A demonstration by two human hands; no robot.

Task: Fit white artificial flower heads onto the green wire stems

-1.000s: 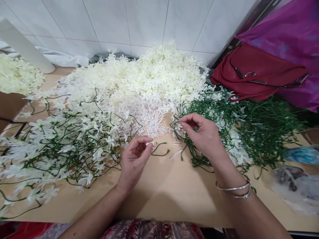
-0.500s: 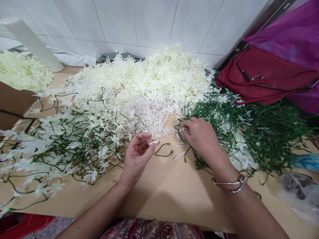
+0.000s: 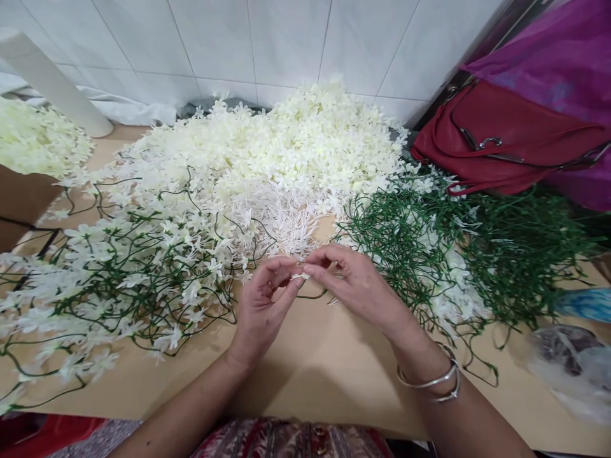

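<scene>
Between the thumb and fingers of my left hand (image 3: 261, 312) is a small white artificial flower (image 3: 300, 276). My right hand (image 3: 365, 289) meets it there, thumb and forefinger pinched at the flower; whatever they hold is too small to make out. Just under the hands lies a loose green stem (image 3: 312, 296) on the tan tabletop (image 3: 310, 369). White stamens (image 3: 291, 216) are heaped beyond my fingers. A tangle of green stems (image 3: 386, 235) lies to the right of my right hand. Flowers with green stems attached (image 3: 143, 273) spread out left of my left hand.
A big pile of cream flower heads (image 3: 310, 140) rests against the tiled wall (image 3: 286, 44). A red handbag (image 3: 510, 140) and a purple bag (image 3: 558, 63) sit at the back right. At the left stand a white roll (image 3: 57, 83) and a cardboard box (image 3: 28, 197). A plastic bag (image 3: 573, 362) lies front right.
My right hand has moved left from the green stem pile to the flower in my left hand. The left hand stays nearly where it was, still holding the flower.
</scene>
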